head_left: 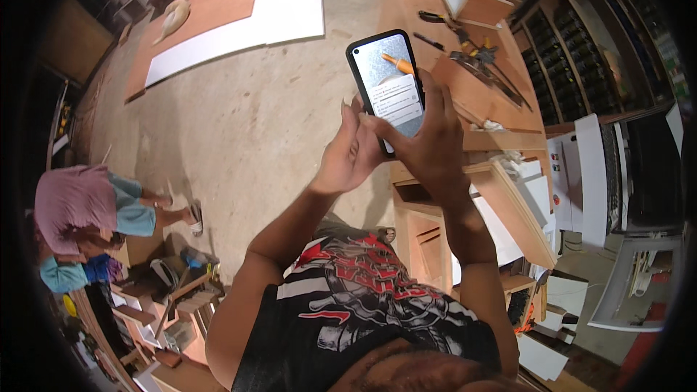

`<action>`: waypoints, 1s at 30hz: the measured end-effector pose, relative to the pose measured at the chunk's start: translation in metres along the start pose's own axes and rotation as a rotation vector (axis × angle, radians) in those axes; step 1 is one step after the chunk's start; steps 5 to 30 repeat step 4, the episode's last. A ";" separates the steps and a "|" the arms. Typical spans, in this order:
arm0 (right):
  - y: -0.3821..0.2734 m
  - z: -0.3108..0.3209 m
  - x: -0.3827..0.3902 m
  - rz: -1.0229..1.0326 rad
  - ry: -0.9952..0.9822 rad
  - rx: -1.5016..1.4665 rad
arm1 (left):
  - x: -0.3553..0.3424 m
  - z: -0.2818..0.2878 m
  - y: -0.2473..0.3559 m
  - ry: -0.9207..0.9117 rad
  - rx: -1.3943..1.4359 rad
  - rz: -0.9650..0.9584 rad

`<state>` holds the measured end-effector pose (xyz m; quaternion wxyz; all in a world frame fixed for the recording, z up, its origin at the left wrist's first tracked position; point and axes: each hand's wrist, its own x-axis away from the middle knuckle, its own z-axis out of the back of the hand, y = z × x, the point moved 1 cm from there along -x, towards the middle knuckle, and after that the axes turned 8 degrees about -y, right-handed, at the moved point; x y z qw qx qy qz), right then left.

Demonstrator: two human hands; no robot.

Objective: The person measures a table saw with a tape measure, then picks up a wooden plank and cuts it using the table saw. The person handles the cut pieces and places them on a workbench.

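A black-cased smartphone (390,91) is held up in front of me, tilted slightly to the left, with its lit screen facing me. The screen shows an orange, pen-like shape on a grey ground and pale panels of small text below it. My left hand (343,154) supports the phone's lower left side, fingers partly hidden behind it. My right hand (434,138) wraps round the right edge, its thumb lying across the lower screen.
A wooden workbench (508,65) on the right carries pliers (433,16) and other hand tools. White and brown panels (239,29) lie on the far floor. Another person (80,207) bends over at the left. Wooden box frames (428,239) stand close to my right.
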<state>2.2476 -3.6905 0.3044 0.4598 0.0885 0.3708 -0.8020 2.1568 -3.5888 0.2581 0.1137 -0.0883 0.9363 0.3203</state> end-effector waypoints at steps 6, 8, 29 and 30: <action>-0.001 -0.070 -0.038 -0.195 -0.360 -0.634 | 0.032 0.077 0.072 -0.093 0.070 0.085; -0.001 -0.070 -0.038 -0.195 -0.360 -0.634 | 0.032 0.077 0.072 -0.093 0.070 0.085; -0.001 -0.070 -0.038 -0.195 -0.360 -0.634 | 0.032 0.077 0.072 -0.093 0.070 0.085; -0.001 -0.070 -0.038 -0.195 -0.360 -0.634 | 0.032 0.077 0.072 -0.093 0.070 0.085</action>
